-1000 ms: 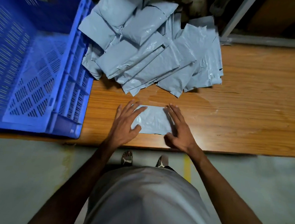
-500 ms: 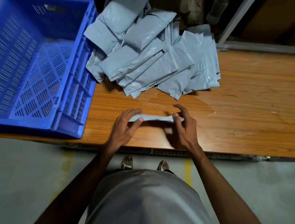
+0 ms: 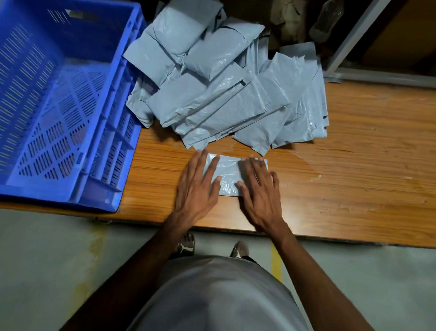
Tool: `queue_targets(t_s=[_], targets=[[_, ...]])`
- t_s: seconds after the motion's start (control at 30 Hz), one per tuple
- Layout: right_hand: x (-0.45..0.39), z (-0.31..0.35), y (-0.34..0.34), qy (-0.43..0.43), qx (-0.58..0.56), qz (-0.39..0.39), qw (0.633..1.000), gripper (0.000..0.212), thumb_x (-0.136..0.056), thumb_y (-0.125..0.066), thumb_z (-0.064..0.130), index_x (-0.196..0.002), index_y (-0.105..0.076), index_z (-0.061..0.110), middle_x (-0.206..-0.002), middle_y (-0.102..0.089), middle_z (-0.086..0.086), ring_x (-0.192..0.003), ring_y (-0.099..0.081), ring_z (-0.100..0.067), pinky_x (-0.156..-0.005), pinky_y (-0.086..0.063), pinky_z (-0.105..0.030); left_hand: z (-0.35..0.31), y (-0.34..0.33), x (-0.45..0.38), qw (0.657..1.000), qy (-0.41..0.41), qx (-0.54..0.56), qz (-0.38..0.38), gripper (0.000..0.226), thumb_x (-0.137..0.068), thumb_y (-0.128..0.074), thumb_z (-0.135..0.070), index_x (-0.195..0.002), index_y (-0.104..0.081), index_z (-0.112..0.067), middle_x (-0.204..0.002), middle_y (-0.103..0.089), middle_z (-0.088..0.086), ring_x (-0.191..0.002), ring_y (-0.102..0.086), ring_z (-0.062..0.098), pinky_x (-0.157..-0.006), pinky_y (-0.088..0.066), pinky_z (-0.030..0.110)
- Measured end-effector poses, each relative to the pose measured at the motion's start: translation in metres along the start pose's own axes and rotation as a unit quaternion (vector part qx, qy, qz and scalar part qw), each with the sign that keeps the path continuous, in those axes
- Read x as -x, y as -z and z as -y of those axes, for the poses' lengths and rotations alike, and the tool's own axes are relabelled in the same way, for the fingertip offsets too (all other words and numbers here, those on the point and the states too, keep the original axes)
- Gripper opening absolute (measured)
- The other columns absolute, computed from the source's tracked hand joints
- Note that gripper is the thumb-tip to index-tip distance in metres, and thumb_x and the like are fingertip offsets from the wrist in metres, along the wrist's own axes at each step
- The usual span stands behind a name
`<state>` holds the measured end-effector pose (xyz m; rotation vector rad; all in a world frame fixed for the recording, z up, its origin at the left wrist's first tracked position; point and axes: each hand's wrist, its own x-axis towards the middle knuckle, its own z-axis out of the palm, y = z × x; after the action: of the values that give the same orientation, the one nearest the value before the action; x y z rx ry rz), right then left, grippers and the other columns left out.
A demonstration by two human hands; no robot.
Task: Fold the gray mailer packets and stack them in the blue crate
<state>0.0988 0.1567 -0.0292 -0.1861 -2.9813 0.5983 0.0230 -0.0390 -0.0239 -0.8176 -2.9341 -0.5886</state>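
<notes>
A: Two flat hands in the head view: left hand (image 3: 197, 187) and right hand (image 3: 258, 192) press the folded packet (image 3: 225, 176) onto the wooden table (image 3: 367, 177), fingers straight, gripping nothing.

B: Risk?

A: That slick, crinkly plastic may spring open once released, or slide on the glossy wood.

B: The rest?

A: The pile of gray mailers (image 3: 225, 92) lies loose, near the packet. The slotted blue crate (image 3: 124, 79) looks empty, rigid, at the left.

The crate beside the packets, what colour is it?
Blue, with slotted walls; the crate shows clearly in the head view.
</notes>
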Motion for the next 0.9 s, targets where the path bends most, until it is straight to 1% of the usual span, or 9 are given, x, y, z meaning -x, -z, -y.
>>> queue_targets(t_s=[0.03, 0.1, 0.2, 0.3, 0.5, 0.6, 0.73, 0.9], targets=[[0.001, -0.001, -0.002, 0.006, 0.002, 0.011, 1.0, 0.059, -0.112, -0.03, 0.045, -0.167, -0.02, 0.027, -0.175, -0.013, 0.004, -0.162, -0.004, -0.015, -0.124, -0.022, -0.052, 0.0, -0.006, 0.0, 1.0, -0.021, -0.003, 0.016, 0.058, -0.11, -0.039, -0.038, -0.163, -0.03, -0.018, -0.174, -0.014, 0.007, -0.161, -0.005, 0.024, -0.13, -0.014, 0.048], [0.001, -0.003, -0.006, 0.002, 0.0, 0.019, 1.0, 0.059, -0.112, -0.031, 0.042, -0.167, -0.019, 0.025, -0.175, -0.013, 0.004, -0.162, -0.003, -0.015, -0.124, -0.022, -0.054, 0.002, -0.018, 0.0, 0.997, -0.047, -0.005, 0.056, 0.059, -0.112, -0.031, -0.039, -0.166, -0.022, -0.017, -0.174, -0.01, 0.002, -0.161, 0.0, 0.017, -0.129, -0.014, 0.05], [-0.002, -0.004, -0.008, -0.01, 0.001, 0.028, 1.0, 0.06, -0.112, -0.028, 0.042, -0.168, -0.016, 0.024, -0.175, -0.011, 0.006, -0.162, -0.001, -0.013, -0.126, -0.018, -0.052, 0.005, -0.026, -0.004, 0.996, -0.035, -0.001, 0.086, 0.06, -0.112, -0.027, -0.04, -0.167, -0.014, -0.019, -0.175, -0.008, -0.001, -0.161, 0.001, 0.013, -0.13, -0.008, 0.046], [-0.005, -0.005, -0.008, -0.017, 0.005, 0.035, 0.999, 0.06, -0.111, -0.028, 0.043, -0.168, -0.018, 0.024, -0.175, -0.013, 0.006, -0.162, -0.002, -0.013, -0.128, -0.014, -0.052, 0.004, -0.027, -0.006, 0.996, -0.034, -0.007, 0.084, 0.061, -0.111, -0.03, -0.039, -0.167, -0.017, -0.018, -0.174, -0.011, 0.0, -0.161, -0.003, 0.013, -0.131, -0.005, 0.043], [-0.008, -0.006, -0.009, -0.021, 0.004, 0.033, 0.999, 0.059, -0.11, -0.036, 0.04, -0.166, -0.025, 0.023, -0.174, -0.019, 0.006, -0.161, -0.009, -0.014, -0.128, -0.016, -0.051, 0.004, -0.028, -0.008, 0.996, -0.03, 0.012, 0.087, 0.063, -0.108, -0.038, -0.036, -0.166, -0.022, -0.016, -0.174, -0.015, 0.0, -0.161, -0.007, 0.014, -0.13, -0.01, 0.045], [-0.009, -0.007, -0.01, -0.022, -0.004, 0.041, 0.999, 0.06, -0.11, -0.037, 0.039, -0.166, -0.024, 0.023, -0.174, -0.019, 0.006, -0.162, -0.007, -0.014, -0.128, -0.014, -0.051, 0.004, -0.029, -0.008, 0.996, -0.029, 0.017, 0.083, 0.063, -0.108, -0.04, -0.035, -0.165, -0.024, -0.016, -0.173, -0.016, 0.0, -0.16, -0.009, 0.014, -0.13, -0.012, 0.044], [-0.008, -0.006, -0.01, -0.021, -0.007, 0.04, 0.999, 0.059, -0.111, -0.035, 0.04, -0.166, -0.025, 0.023, -0.174, -0.02, 0.006, -0.161, -0.009, -0.014, -0.128, -0.015, -0.052, 0.003, -0.028, -0.008, 0.996, -0.03, 0.026, 0.08, 0.063, -0.108, -0.039, -0.036, -0.165, -0.023, -0.017, -0.174, -0.015, -0.001, -0.16, -0.008, 0.013, -0.13, -0.012, 0.044], [-0.007, -0.008, -0.007, -0.007, -0.003, 0.048, 0.999, 0.058, -0.112, -0.03, 0.042, -0.166, -0.023, 0.024, -0.174, -0.019, 0.006, -0.162, -0.008, -0.014, -0.128, -0.014, -0.052, 0.002, -0.025, -0.006, 0.996, -0.032, 0.024, 0.074, 0.059, -0.111, -0.034, -0.038, -0.165, -0.024, -0.018, -0.173, -0.016, -0.002, -0.16, -0.008, 0.012, -0.128, -0.018, 0.047]])
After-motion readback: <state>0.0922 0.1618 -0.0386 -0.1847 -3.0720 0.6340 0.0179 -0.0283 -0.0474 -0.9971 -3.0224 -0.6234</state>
